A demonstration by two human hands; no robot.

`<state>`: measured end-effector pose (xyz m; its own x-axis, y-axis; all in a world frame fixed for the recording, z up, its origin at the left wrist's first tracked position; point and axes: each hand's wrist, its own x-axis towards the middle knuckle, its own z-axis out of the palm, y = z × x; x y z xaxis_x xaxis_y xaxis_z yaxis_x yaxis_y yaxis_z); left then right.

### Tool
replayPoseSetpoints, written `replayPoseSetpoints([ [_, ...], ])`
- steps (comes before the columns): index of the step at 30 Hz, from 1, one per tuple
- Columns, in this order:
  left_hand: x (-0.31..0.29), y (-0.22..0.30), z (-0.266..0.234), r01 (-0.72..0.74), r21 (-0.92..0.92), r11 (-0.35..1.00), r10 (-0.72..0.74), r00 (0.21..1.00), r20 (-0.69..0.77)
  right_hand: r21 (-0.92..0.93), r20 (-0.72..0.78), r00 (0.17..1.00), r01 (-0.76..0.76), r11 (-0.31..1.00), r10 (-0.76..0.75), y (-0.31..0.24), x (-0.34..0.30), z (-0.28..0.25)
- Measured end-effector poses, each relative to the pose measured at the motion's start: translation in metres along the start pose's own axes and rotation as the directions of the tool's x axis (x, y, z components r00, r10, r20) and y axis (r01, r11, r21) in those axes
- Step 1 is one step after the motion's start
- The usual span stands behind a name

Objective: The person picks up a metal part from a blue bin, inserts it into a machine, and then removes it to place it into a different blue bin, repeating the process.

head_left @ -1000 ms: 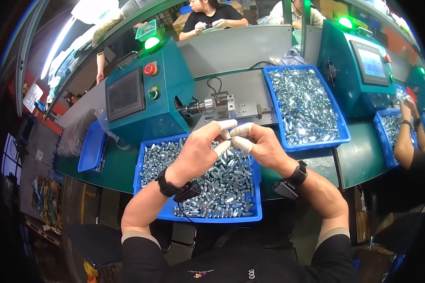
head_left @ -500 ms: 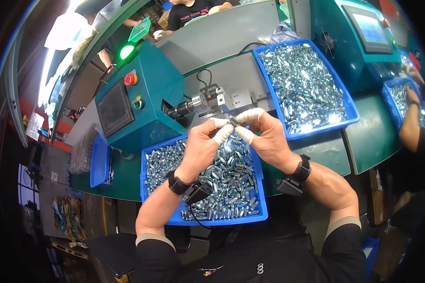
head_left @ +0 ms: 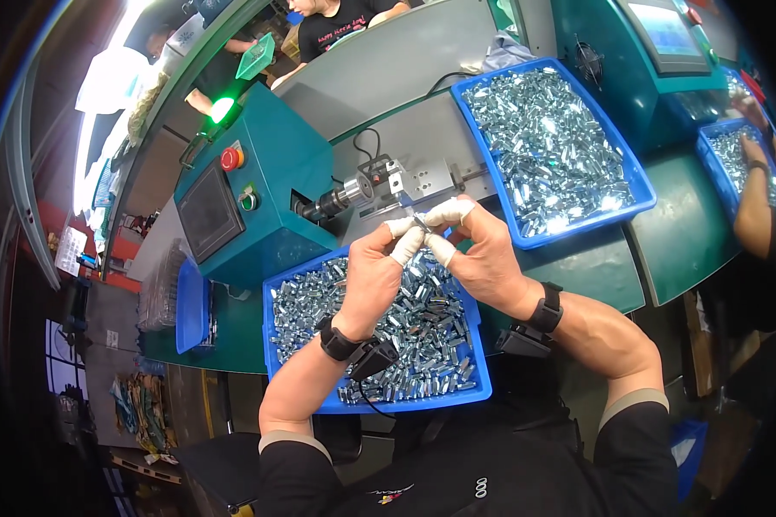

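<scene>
Green basket [head_left: 256, 57] upper left; grey cloth [head_left: 506, 53] near grey partition [head_left: 379, 79]; black seat [head_left: 218, 465] lower left.

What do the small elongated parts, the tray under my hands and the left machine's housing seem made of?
The small elongated parts: probably bright metal, given their sharp silvery glints. The blue tray: likely molded plastic, evenly coloured with a smooth rim. The teal machine housing: perhaps painted metal, its flat panels faintly glossy, though the base is unclear.

On the desk [head_left: 588, 280], a near tray [head_left: 483, 379] holding metal parts [head_left: 418, 349] lies before the machine [head_left: 276, 164]; another filled tray [head_left: 591, 225] sits right of the spindle [head_left: 336, 202].
</scene>
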<state>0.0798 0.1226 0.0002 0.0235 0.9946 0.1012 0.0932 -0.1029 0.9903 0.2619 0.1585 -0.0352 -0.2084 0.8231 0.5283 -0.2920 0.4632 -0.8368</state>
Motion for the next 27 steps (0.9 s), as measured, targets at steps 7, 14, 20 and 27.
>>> replayPoseSetpoints([
  [7,0.002,0.006,0.004,-0.033,-0.054,0.998,0.032,0.999,-0.021,0.006,-0.033,0.999,0.042,0.999,-0.042,-0.002,0.000,0.000],
  [14,0.032,0.036,-0.012,-0.154,0.268,0.951,0.163,0.987,-0.012,-0.105,-0.014,1.000,0.025,0.994,-0.027,-0.007,0.002,-0.004],
  [20,0.089,0.044,-0.036,-0.315,0.845,0.431,0.351,0.922,0.165,-0.105,0.055,0.998,-0.015,0.994,0.021,-0.003,-0.002,-0.003],
  [27,0.110,0.035,-0.039,-0.386,0.892,0.235,0.317,0.898,0.305,-0.142,0.071,0.997,0.015,0.990,-0.005,0.001,-0.003,-0.004],
])
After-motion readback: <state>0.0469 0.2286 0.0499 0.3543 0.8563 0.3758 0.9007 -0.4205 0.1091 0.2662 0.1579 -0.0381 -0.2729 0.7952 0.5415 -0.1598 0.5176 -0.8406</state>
